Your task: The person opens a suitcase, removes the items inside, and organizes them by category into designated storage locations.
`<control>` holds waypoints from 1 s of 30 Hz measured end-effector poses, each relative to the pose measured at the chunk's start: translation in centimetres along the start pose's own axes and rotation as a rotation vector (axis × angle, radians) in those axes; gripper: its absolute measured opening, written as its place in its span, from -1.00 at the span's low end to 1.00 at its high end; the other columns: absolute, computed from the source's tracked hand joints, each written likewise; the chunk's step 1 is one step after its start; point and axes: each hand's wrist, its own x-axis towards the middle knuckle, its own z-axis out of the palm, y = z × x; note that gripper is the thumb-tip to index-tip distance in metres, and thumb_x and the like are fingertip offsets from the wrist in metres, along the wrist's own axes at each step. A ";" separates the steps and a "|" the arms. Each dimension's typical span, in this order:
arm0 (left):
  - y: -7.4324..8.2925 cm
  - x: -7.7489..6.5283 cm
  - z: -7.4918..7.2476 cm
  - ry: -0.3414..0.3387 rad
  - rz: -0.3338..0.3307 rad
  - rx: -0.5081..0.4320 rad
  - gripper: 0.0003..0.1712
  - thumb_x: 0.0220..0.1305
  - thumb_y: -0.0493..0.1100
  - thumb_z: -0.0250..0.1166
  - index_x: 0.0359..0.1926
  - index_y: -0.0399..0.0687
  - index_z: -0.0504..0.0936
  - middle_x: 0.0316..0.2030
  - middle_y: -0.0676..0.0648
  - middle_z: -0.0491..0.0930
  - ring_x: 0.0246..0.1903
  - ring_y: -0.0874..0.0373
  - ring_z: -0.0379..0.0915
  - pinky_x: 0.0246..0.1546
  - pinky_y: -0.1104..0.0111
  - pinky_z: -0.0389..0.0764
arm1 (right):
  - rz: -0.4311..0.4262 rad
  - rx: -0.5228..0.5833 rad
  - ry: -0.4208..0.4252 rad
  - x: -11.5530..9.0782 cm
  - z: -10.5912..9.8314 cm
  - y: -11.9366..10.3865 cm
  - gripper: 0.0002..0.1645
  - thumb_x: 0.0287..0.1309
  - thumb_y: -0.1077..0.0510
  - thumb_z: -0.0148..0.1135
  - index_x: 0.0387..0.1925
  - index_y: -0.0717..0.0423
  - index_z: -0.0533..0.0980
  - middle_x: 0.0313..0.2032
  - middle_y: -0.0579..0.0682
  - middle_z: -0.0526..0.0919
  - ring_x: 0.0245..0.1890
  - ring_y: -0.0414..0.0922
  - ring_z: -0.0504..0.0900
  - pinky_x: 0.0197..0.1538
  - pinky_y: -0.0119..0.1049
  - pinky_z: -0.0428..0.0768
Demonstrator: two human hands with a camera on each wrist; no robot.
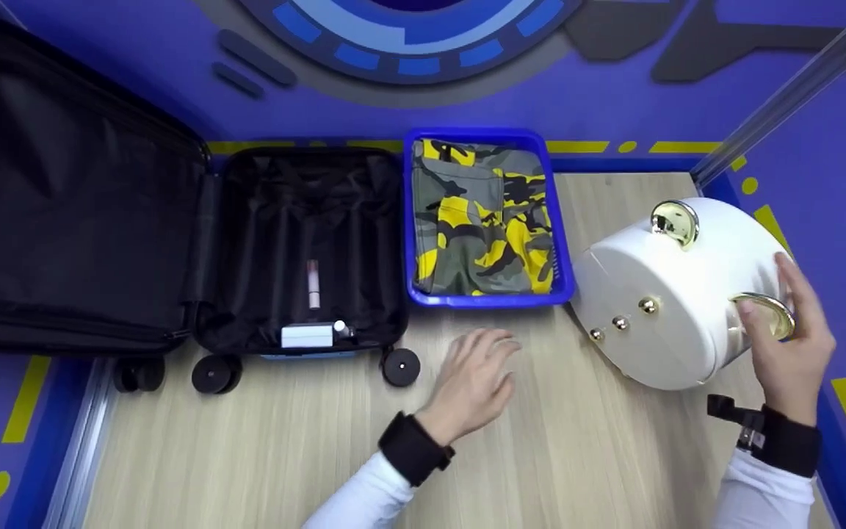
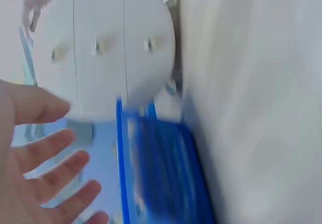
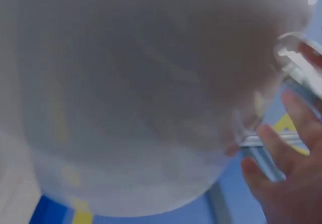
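My right hand (image 1: 797, 338) is at one of two gold ear-shaped pieces (image 1: 768, 312) on top of a white rounded drawer cabinet (image 1: 658, 294). Its thumb overlaps the gold piece while the fairly straight fingers spread along the white shell. Three knobbed drawer fronts (image 2: 100, 73) show in the left wrist view, and the cabinet's small feet are on the table. My left hand (image 1: 471, 378) hovers with spread, relaxed fingers just in front of a blue basket (image 1: 489, 301), holding nothing. Folded camouflage clothing (image 1: 482, 220) in yellow, grey and black fills that basket.
Left of the basket lies an open black suitcase (image 1: 247, 213), its lid leaning left. Inside are a slim lipstick-like tube (image 1: 313, 283), a pale box (image 1: 307, 336) and a small white-capped item (image 1: 341, 328). Blue walls (image 1: 158, 66) bound the wooden table (image 1: 261, 448).
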 end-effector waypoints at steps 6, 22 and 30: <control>2.1 4.8 1.4 -0.053 0.069 -0.091 -0.53 0.22 -0.05 0.20 0.17 0.10 0.46 0.16 0.08 0.40 0.14 0.19 0.33 0.12 0.31 0.37 | 0.128 0.248 -0.043 0.1 -0.1 3.7 -0.55 0.02 0.45 0.25 0.02 0.45 0.50 0.24 0.16 0.42 0.43 -0.17 0.02 0.43 -0.38 -0.11; 6.9 13.4 4.5 -0.049 0.042 -0.162 -0.55 0.30 0.17 0.15 0.16 0.22 0.45 -0.01 0.19 0.50 -0.14 0.37 0.45 -0.19 0.60 0.34 | -0.040 0.344 0.075 -0.4 2.1 4.0 -0.52 0.04 0.42 0.22 0.05 0.54 0.43 0.14 0.36 0.46 0.43 -0.02 0.03 0.38 -0.46 -0.32; 8.3 15.2 4.7 -0.039 0.027 -0.152 -0.65 0.26 0.20 0.18 0.00 0.26 0.50 -0.21 0.23 0.50 -0.32 0.41 0.40 -0.35 0.62 0.29 | -0.120 0.304 0.097 -0.5 2.7 3.3 -0.52 0.04 0.41 0.20 0.02 0.61 0.41 0.11 0.48 0.41 0.41 0.08 0.06 0.40 -0.39 -0.27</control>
